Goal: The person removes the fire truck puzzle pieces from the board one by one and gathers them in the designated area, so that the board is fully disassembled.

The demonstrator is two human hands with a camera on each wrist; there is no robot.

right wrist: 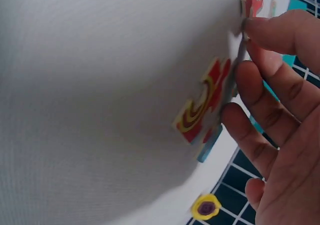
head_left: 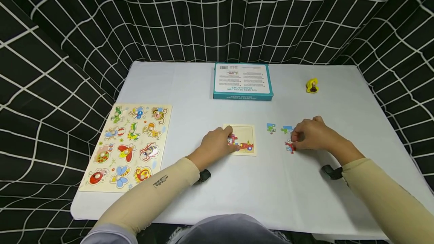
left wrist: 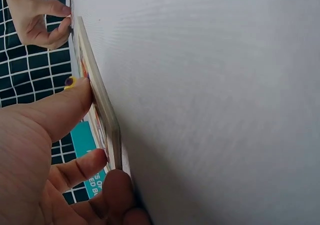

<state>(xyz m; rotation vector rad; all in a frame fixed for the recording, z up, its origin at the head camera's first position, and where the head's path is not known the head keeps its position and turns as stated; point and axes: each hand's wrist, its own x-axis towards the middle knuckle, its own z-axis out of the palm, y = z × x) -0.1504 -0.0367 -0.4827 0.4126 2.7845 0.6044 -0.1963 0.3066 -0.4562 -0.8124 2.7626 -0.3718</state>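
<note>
My left hand (head_left: 215,142) (left wrist: 55,135) grips the left side of a small wooden puzzle board (head_left: 249,129) (left wrist: 102,102), its thumb over the near part and other fingers at the edge. A partly covered red vehicle picture (head_left: 245,146) shows in the board. To the right, my right hand (head_left: 313,134) (right wrist: 285,90) has thumb and fingertips bent around a small puzzle piece, mostly hidden. A red piece (head_left: 290,147) (right wrist: 252,2) is by its thumb; a red-and-yellow piece (right wrist: 197,107) shows beside its fingers. Green-and-blue pieces (head_left: 271,127) (head_left: 286,128) lie between board and hand.
A large insect puzzle board (head_left: 115,134) lies at the left. A teal and white box (head_left: 242,82) (left wrist: 84,140) stands behind the small board. Toward the back right lies a small yellow toy (head_left: 312,85) (left wrist: 70,81) (right wrist: 205,207). Dark netted cloth surrounds the white table (head_left: 190,199).
</note>
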